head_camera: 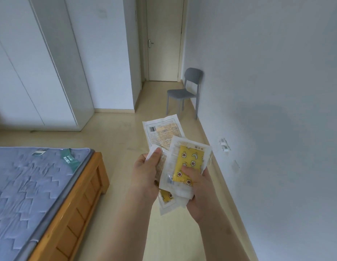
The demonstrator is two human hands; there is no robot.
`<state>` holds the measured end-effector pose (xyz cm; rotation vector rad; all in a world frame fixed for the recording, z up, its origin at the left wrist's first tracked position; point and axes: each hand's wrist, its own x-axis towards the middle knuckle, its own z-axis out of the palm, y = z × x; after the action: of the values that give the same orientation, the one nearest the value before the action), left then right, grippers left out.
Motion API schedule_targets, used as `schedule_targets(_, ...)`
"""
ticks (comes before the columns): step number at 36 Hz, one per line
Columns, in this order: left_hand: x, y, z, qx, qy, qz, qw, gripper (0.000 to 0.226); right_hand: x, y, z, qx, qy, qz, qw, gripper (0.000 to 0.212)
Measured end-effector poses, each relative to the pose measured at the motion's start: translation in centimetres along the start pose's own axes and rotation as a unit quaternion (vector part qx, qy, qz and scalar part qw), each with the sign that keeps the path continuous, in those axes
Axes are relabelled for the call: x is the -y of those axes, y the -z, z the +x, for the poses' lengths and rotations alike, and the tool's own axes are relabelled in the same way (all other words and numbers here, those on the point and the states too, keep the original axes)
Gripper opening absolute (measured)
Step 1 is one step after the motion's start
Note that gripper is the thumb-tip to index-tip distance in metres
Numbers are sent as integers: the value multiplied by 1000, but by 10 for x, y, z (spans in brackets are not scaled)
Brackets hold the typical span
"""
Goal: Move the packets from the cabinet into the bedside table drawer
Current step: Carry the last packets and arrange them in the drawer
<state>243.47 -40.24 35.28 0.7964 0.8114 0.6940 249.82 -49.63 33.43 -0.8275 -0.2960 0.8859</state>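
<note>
I hold a fanned bundle of several flat packets in both hands in front of me. The front packet (190, 159) is white-edged with a yellow patterned insert; my right hand (198, 189) grips it with the thumb pressed on the yellow part. My left hand (147, 176) pinches the left side of the bundle, thumb on a white packet corner. A larger pale packet (163, 132) with printed text and a barcode sticks up behind. Another yellow packet (166, 199) pokes out below. The white cabinet (41, 63) stands at the far left. No bedside table is in view.
A bed with a blue quilted mattress (32, 185) and wooden frame (79, 204) fills the lower left. A grey chair (184, 91) stands against the right wall near a closed door (163, 38). A wall socket (224, 145) sits low on the right wall. Pale floor lies ahead.
</note>
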Motion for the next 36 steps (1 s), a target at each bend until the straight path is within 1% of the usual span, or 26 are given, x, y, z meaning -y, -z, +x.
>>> schedule_targets(3,-18,-28,61,-12,-8,-11,1000,10,16,1,73,-7,-16,-16,1000,31)
schedule_targets(6,-46,-46,116,-44,-28,-38,998,9,29,-14,143,17,-35,-31,999,30)
schedule_targets(8,-62,-47,149,-81,-39,-61,994,10,28,-26,183,39,-55,-44,997,31)
schedule_targets(10,-74,-43,181,-118,-47,-78,989,13,22,-34,218,43,-84,-57,994,29)
schedule_targets(13,-90,-36,233,-149,-56,-101,982,16,8,-43,273,54,-127,-58,989,28)
schedule_targets(15,-100,-33,272,-154,-64,-110,980,14,0,-51,314,57,-137,-57,987,28)
schedule_targets(19,-129,-28,357,-156,-74,-133,976,16,-16,-73,403,63,-129,-73,987,30)
schedule_targets(23,-177,-24,445,-150,-88,-127,977,20,-27,-108,499,56,-134,-93,985,27)
schedule_targets(25,-206,-25,486,-139,-100,-118,978,20,-30,-129,547,65,-124,-95,985,27)
schedule_targets(27,-233,-28,525,-129,-112,-107,979,18,-30,-148,592,81,-114,-101,985,25)
schedule_targets(30,-262,-33,580,-120,-113,-102,981,11,-32,-166,654,81,-112,-111,984,19)
schedule_targets(33,-281,-34,635,-121,-105,-85,983,18,-41,-178,713,90,-114,-74,987,27)
schedule_targets(36,-297,-28,695,-134,-112,-82,981,22,-57,-190,775,99,-126,-74,984,30)
